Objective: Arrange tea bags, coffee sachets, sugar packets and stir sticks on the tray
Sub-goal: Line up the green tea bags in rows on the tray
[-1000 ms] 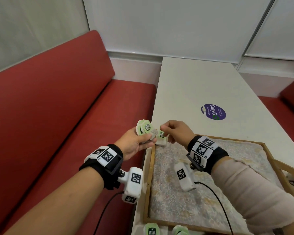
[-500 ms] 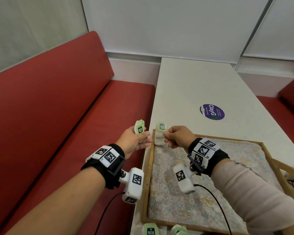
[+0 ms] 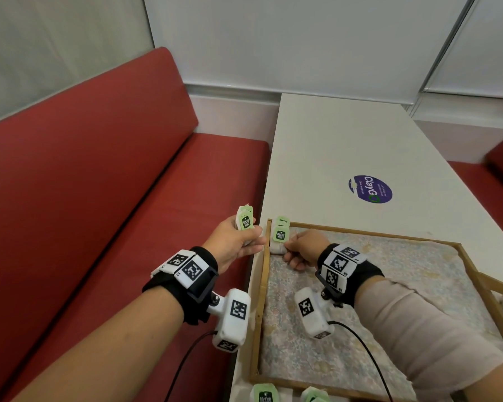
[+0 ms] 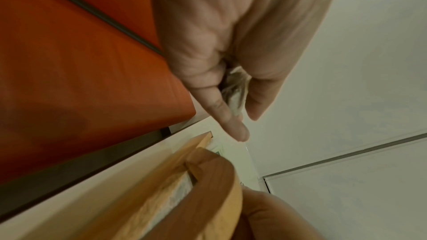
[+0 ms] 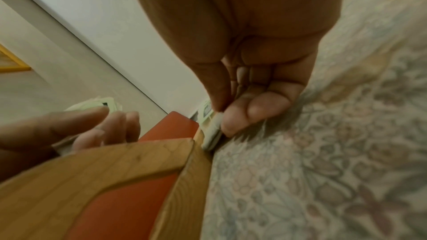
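— Moved since a second back? Right hand (image 3: 301, 248) down into the tray's (image 3: 261, 300) far left corner, tea bag (image 3: 279, 238) now set against the wooden rim; left hand (image 3: 235, 244) drawn apart, off the worktop's (image 3: 346, 146) edge.

— Grips? Right thumb and fingers pinching the bag's white pouch (image 5: 213, 130) on the floral tray lining (image 5: 323, 171). Left curled round a small stack of tea bags (image 3: 244, 217), green tags up.

— Room? Pale worktop, red bench seat (image 3: 99, 198) alongside, white wall panels behind.

— Writing? "ClayGo" on a purple round sticker (image 3: 370, 189); tag print too small to read.

— Elsewhere? More tea bags (image 3: 264, 393) on the worktop, just outside the tray's near rim.
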The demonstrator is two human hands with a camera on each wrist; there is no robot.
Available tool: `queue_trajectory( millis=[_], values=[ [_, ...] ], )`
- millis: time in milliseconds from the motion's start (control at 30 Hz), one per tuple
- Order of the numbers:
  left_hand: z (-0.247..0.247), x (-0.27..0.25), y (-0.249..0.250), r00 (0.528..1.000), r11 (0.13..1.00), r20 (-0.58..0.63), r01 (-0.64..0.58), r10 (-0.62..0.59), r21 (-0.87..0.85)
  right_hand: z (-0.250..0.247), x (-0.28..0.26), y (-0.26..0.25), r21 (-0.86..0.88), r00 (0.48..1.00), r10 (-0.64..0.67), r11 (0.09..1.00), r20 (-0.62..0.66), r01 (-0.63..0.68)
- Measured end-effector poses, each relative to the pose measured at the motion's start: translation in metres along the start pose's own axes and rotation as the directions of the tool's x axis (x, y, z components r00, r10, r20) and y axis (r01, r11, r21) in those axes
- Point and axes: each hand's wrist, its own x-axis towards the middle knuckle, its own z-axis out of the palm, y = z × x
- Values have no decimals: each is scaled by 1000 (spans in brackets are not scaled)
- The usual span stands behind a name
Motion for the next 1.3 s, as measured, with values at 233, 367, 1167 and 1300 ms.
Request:
queue_trajectory(
  millis=[233,367,1167,1300],
  values=[
    [0,-1,2,1000,1000,5,14,-14,0,4,3,-4,14,999,48,999,-22,-48],
    [0,-1,3,999,999,36,34,-34,-1,4,3,-5,-19,997,64,998,-32,-64],
    [12,-12,6,985,999,169,16,-24,49,-11,-25,-14,-142,819,-570,808,58,572],
    [14,-11,6,988,998,154,-11,1,64,-12,-24,-13,-50,823,-568,822,11,568]
  ],
)
